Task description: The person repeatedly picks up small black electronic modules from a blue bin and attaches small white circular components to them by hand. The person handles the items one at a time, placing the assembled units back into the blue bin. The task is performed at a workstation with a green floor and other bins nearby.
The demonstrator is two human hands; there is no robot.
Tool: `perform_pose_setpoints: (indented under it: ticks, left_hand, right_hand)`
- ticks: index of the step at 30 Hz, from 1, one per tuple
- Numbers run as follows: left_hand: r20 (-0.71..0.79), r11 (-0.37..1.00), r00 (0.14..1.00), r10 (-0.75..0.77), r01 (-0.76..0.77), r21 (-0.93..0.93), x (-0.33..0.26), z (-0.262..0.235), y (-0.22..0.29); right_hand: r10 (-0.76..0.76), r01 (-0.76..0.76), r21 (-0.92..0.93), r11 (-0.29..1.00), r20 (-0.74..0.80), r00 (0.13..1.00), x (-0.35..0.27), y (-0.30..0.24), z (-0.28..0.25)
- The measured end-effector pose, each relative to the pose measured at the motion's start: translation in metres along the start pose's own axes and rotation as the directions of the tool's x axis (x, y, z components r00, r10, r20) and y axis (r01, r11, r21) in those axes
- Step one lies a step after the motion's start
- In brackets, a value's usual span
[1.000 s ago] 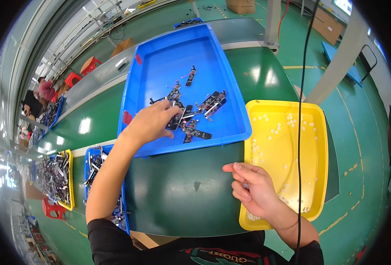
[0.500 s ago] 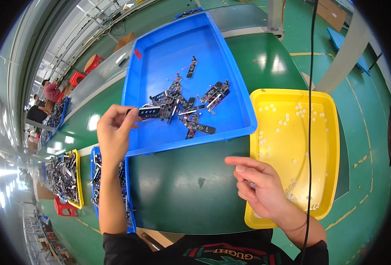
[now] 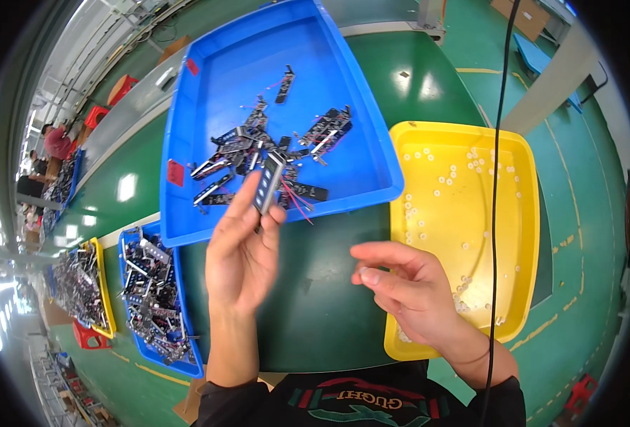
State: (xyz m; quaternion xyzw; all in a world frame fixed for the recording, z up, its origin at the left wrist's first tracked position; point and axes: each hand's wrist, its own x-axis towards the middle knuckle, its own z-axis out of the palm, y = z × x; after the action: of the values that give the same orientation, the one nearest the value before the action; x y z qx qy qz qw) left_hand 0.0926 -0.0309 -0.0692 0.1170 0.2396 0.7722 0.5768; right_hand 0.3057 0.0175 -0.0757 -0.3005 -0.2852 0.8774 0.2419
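Note:
My left hand (image 3: 244,260) is closed around one end of a narrow black circuit board (image 3: 267,186), tilted upward, with thin red wires hanging beside it. It is over the near edge of a large blue tray (image 3: 219,60). Inside that tray lies a loose pile of similar black boards (image 3: 240,149) with wires. My right hand (image 3: 416,293) hovers at the left edge of a yellow tray (image 3: 464,213), index finger and thumb curled toward each other. Whatever may be between those fingertips is too small to make out. Small white rings (image 3: 463,285) are scattered in the yellow tray.
At my left, a smaller blue tray (image 3: 192,349) is heaped with boards and metal strips; past it is a full yellow tray (image 3: 105,299). A black cable (image 3: 495,192) hangs in front of the right-hand tray. A pale post (image 3: 553,78) rises at the far right.
My left hand has moved right and nearer to me, with the board turned from level to upright. My right hand's index finger has bent toward the thumb. The whole view has shifted slightly.

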Motion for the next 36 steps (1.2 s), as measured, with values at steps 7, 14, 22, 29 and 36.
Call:
perform_pose_setpoints:
  ticks: [7, 14, 22, 29, 36]
  left_hand:
    - [0.174, 0.962, 0.957, -0.232, 0.253, -0.106, -0.027, 0.005, -0.031]
    - [0.137, 0.979, 0.97, -0.201, 0.194, 0.059, -0.029, 0.007, -0.037]
    - [0.022, 0.967, 0.97, -0.243, 0.24, 0.089, -0.035, -0.003, -0.051]
    - [-0.006, 0.956, 0.961, -0.277, 0.276, 0.103, -0.035, 0.005, -0.055]
    - [0.002, 0.947, 0.95, -0.311, 0.31, 0.081, -0.035, 0.002, -0.054]
  right_hand:
    - [-0.187, 0.186, 0.015, 0.982, 0.048, 0.981, 0.001, -0.003, -0.008]
    - [-0.325, 0.336, -0.081, 0.938, 0.129, 0.937, 0.004, 0.003, -0.009]
    - [-0.273, 0.283, -0.18, 0.942, 0.075, 0.959, 0.001, 0.003, -0.004]
    - [-0.381, 0.405, -0.177, 0.897, 0.156, 0.911, 0.005, 0.006, -0.002]
    - [-0.401, 0.453, -0.369, 0.812, 0.21, 0.891, 0.004, 0.008, -0.003]
